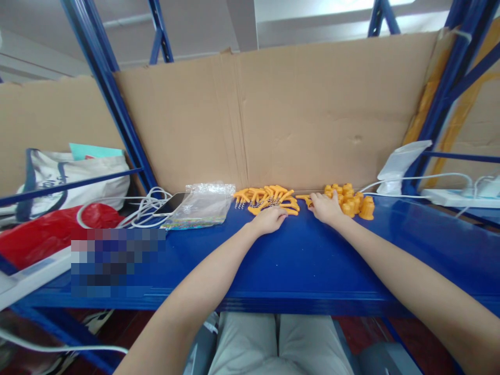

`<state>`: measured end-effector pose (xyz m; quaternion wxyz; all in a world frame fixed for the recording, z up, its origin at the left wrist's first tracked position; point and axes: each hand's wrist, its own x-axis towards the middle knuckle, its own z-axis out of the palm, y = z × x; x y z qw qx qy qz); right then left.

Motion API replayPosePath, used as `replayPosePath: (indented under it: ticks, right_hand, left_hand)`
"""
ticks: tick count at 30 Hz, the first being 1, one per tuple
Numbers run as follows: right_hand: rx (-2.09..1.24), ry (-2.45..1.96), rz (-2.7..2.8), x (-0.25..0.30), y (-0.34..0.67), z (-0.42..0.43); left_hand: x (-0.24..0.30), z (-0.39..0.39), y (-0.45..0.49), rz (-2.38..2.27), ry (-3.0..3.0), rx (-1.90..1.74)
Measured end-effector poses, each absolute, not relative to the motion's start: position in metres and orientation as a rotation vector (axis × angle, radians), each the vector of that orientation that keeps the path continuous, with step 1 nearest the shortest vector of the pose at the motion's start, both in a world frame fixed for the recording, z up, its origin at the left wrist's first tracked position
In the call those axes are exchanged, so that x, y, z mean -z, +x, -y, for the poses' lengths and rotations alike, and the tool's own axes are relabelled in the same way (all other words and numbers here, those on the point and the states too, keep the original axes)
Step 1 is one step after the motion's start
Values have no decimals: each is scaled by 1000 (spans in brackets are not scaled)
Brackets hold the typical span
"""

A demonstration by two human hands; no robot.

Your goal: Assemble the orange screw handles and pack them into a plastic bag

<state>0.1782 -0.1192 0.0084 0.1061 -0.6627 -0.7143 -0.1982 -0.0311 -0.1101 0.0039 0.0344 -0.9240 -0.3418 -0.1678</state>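
Note:
Both my arms reach across a blue metal shelf point(304, 260). My left hand point(269, 219) rests knuckles up at the near edge of a pile of curved orange plastic pieces with small chains point(267, 198), fingers curled onto them. My right hand point(326, 207) lies between that pile and a cluster of orange bell-shaped parts point(353, 200), its fingers pinched on one orange piece point(303, 197) at the pile's right end.
A clear plastic bag point(203, 205) and a phone point(172, 203) with white cables lie left of the pile. A red bag point(50, 232) and a white tote point(74, 177) sit further left. A cardboard sheet point(281, 114) backs the shelf. A white power strip point(457, 197) lies at the right.

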Motion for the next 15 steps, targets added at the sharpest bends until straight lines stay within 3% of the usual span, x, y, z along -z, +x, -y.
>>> replayPosePath:
  ticks: [15]
  right_hand:
    - [560, -1899, 2104, -9, 187, 114]
  left_hand:
    - [4, 107, -29, 1010, -2773, 594]
